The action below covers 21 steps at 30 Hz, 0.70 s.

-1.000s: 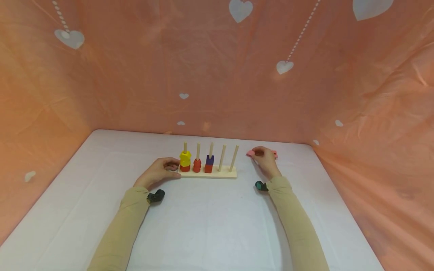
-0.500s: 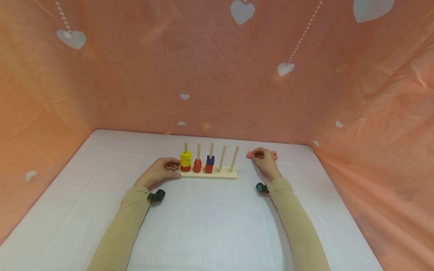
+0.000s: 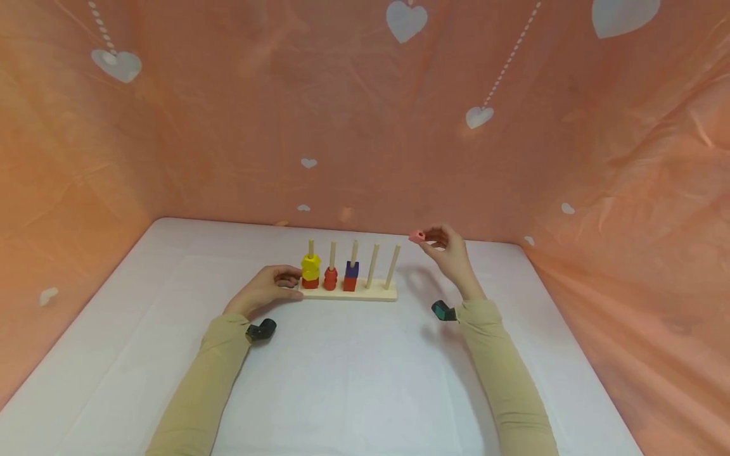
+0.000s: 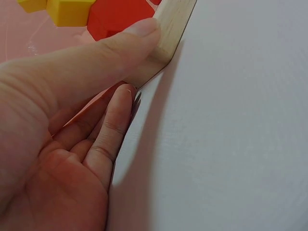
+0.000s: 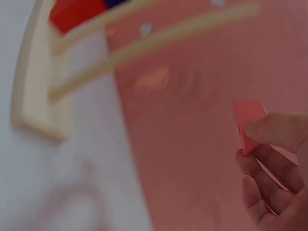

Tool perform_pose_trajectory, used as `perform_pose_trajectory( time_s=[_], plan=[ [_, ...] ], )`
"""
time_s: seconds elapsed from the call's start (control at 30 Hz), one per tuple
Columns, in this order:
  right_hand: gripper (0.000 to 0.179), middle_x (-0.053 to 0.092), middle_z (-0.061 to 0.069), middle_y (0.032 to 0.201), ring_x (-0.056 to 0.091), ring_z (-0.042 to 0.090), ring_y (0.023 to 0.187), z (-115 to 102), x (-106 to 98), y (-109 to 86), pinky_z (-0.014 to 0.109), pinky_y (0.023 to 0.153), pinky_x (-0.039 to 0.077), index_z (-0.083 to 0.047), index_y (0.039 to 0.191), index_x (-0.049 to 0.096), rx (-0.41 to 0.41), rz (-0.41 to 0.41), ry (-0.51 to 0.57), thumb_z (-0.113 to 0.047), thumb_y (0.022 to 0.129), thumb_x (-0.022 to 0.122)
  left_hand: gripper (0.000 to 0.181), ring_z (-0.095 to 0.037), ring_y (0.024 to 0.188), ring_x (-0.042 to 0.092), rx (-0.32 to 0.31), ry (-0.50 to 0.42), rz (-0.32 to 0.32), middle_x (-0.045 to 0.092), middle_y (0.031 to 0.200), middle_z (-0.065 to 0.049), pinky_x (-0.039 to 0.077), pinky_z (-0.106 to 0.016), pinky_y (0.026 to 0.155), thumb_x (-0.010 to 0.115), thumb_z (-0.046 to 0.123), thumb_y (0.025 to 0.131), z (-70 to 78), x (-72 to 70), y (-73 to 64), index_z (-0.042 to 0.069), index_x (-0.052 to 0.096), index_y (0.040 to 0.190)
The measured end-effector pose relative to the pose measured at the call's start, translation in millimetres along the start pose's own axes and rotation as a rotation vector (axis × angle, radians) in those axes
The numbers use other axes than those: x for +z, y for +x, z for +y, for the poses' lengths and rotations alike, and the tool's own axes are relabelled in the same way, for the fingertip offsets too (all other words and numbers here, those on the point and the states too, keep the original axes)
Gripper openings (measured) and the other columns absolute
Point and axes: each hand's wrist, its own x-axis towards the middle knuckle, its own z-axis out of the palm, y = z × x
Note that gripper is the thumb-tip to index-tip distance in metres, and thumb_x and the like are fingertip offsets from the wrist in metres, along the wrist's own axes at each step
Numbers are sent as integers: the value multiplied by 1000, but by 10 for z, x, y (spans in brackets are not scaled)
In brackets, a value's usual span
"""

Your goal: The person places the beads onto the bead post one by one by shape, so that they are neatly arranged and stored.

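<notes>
A wooden peg stand [image 3: 379, 292] with a row of upright pegs sits on the table. My left hand [image 3: 263, 289] holds its left end, thumb [image 4: 139, 36] along the wooden edge and the other fingers curled by the corner. Its leftmost peg carries yellow blocks [image 3: 310, 267] over a red block [image 3: 310, 283]. Rounded red blocks [image 3: 331, 278] are on the second peg, and a purple block [image 3: 352, 269] over a red square block [image 3: 350, 284] on the third. Above the table, right of the stand, my right hand [image 3: 453, 253] pinches a pink block [image 5: 249, 122] with a hole, between thumb and fingers.
The two right pegs [image 3: 391, 266] bear no blocks. White cloth covers the table [image 3: 348, 380]. Behind and beside it hangs an orange-pink curtain [image 3: 365, 139] with pale hearts. Each wrist wears a dark camera [image 3: 262, 330].
My right hand has lifted the pink block off the table. A second pink piece that showed right of that hand is out of sight. The left hand and stand have stayed put.
</notes>
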Motion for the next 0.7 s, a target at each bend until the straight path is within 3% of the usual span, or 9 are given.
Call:
perform_pose_trajectory(
  time_s=[0.2, 0.43, 0.6, 0.7],
  plan=[
    [33, 61, 28, 109, 58, 39, 99, -402, 18, -11, 41, 83, 48, 14, 114, 56, -110, -18, 53, 11, 83, 66, 63, -25, 107, 54, 26, -4, -8, 57, 122, -13, 45, -33, 95, 83, 18, 75, -3, 1, 4, 0, 54, 129],
    [28, 62, 24, 106, 59, 36, 96, -595, 120, -8, 44, 86, 48, 13, 112, 59, -190, -82, 76, 11, 84, 64, 62, -27, 107, 53, 39, -12, -21, 56, 122, -15, 45, -31, 94, 81, 15, 77, -24, -19, 14, -2, 53, 130],
    [29, 61, 25, 110, 59, 37, 103, -623, 226, -11, 46, 93, 46, 12, 113, 59, -159, -145, 106, 11, 85, 64, 62, -26, 106, 53, 40, 4, -18, 56, 121, -15, 45, -32, 93, 80, 15, 78, -38, -10, 22, -3, 52, 130],
    [29, 61, 24, 112, 60, 37, 104, -611, 278, -19, 41, 92, 48, 11, 115, 59, -109, -178, 118, 10, 86, 63, 61, -26, 105, 53, 40, 8, -16, 56, 121, -15, 45, -31, 93, 80, 14, 79, -38, 3, 21, -3, 51, 131]
  ],
)
